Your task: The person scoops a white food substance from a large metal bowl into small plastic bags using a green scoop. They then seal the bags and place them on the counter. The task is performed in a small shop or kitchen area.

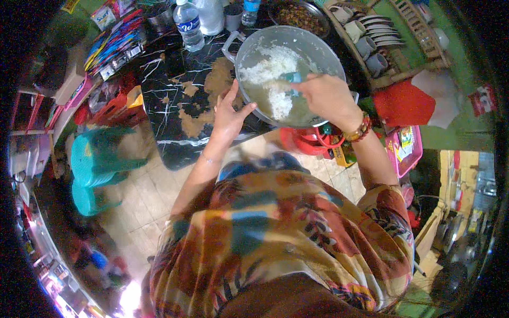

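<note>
A large silver pot (328, 50) with a side handle stands on the black marble-patterned table, with white rice (278, 58) in clumps inside. My right hand (331, 98) reaches over the pot's right side, closed round a teal spatula (291, 78) whose head is in the rice. Beside the pot's near left rim is my left hand (231, 112), thumb and fingers apart and nothing in it. The thumb lies at the rim; whether it presses on it I cannot tell.
A water bottle (189, 26) stands behind the pot, left of a tray of brown food (299, 18). At right, a rack holds plates (383, 32) and mugs (366, 46). Teal stools (95, 164) are at left; a red basket (302, 142) is below the table edge.
</note>
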The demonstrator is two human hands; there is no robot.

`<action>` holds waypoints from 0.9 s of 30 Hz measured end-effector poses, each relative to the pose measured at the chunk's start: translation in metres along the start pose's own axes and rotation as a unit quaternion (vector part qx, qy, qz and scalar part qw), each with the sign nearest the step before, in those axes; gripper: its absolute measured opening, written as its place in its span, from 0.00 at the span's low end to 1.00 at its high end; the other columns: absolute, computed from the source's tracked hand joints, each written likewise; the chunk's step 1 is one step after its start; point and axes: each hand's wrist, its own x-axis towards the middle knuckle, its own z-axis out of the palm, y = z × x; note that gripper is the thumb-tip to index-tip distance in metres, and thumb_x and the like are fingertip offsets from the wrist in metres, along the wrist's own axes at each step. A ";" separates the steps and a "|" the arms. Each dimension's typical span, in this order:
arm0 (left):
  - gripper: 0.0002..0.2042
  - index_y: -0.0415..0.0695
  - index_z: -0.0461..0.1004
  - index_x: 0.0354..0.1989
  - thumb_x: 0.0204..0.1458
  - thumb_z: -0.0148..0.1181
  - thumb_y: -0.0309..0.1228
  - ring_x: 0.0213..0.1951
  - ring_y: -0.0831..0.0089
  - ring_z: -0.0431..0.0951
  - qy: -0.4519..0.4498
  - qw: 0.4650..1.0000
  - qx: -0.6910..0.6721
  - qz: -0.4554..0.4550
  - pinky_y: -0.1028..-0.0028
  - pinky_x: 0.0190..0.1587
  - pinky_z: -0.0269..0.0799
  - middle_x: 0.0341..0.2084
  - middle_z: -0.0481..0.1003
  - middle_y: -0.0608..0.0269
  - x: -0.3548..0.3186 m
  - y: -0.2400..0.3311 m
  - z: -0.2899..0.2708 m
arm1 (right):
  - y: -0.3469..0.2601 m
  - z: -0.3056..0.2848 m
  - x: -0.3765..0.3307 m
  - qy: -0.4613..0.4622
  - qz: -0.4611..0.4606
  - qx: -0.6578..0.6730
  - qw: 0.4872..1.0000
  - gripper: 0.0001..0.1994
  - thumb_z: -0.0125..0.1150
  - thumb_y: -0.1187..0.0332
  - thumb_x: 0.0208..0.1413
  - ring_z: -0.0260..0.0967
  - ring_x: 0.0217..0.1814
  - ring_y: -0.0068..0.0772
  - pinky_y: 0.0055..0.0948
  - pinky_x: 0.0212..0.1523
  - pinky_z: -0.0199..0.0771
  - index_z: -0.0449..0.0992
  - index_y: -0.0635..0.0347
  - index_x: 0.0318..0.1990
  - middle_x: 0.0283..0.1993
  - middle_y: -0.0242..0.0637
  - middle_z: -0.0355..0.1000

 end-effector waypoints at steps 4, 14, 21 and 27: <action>0.40 0.47 0.58 0.64 0.40 0.70 0.37 0.59 0.51 0.60 -0.035 0.999 -0.015 0.014 0.59 0.63 0.49 0.54 0.66 0.46 0.008 -0.012 0.010 | -0.006 0.074 -0.008 -0.036 -0.003 0.010 0.999 0.09 0.55 0.64 0.46 0.75 0.32 0.45 0.40 0.31 0.76 0.81 0.43 0.34 0.29 0.42 0.75; 0.35 0.50 0.61 0.62 0.43 0.68 0.39 0.60 0.50 0.58 -0.029 0.999 -0.031 -0.011 0.56 0.63 0.46 0.54 0.69 0.53 0.004 -0.005 0.006 | -0.003 0.064 0.004 -0.032 0.000 0.068 0.997 0.18 0.49 0.72 0.46 0.73 0.32 0.45 0.42 0.31 0.73 0.78 0.40 0.43 0.31 0.42 0.72; 0.16 0.45 0.74 0.44 0.47 0.65 0.35 0.47 0.71 0.72 -0.095 0.986 -0.101 -0.090 0.67 0.52 0.66 0.42 0.76 0.61 -0.047 -0.053 -0.012 | 0.061 0.052 -0.003 -0.144 0.099 -0.076 0.982 0.09 0.54 0.65 0.46 0.74 0.37 0.43 0.40 0.35 0.73 0.81 0.55 0.29 0.35 0.42 0.75; 0.22 0.40 0.66 0.56 0.58 0.50 0.41 0.56 0.68 0.65 -0.297 0.921 -0.145 -0.208 0.68 0.60 0.57 0.53 0.68 0.56 -0.156 -0.054 -0.045 | 0.106 0.089 0.044 -0.080 -0.091 -0.100 0.988 0.13 0.55 0.61 0.50 0.74 0.37 0.48 0.41 0.39 0.74 0.79 0.61 0.27 0.34 0.47 0.75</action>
